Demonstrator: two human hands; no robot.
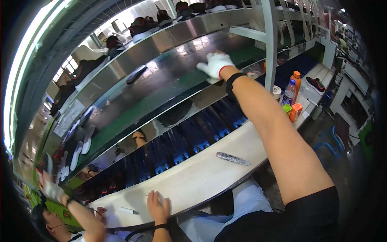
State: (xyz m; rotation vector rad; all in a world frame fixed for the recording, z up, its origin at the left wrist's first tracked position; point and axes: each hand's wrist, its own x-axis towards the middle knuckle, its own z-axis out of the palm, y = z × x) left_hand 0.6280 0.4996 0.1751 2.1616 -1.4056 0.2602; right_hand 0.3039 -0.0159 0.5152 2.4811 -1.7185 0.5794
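Note:
My right hand (218, 66), in a white glove with bare fingertips showing, is stretched out over the dark and green conveyor belt (169, 66). Its thumb stands apart from the fingers, and I see nothing in it. Bare and wearing a black wristband, my left hand (158, 206) lies flat on the white ledge (189, 183) with fingers extended. A slim, silvery wrapped tool (233, 158) rests on that ledge between my arms. To the left on the belt lies a dark, sole-shaped piece (136, 74).
White soles (76, 155) lie at the belt's left end. Dark shoes (141, 28) line the upper shelf. A grey post (270, 44) rises by my right arm. Bottles (289, 92) and a black shoe (315, 85) stand at right. A co-worker (56, 222) reaches in lower left.

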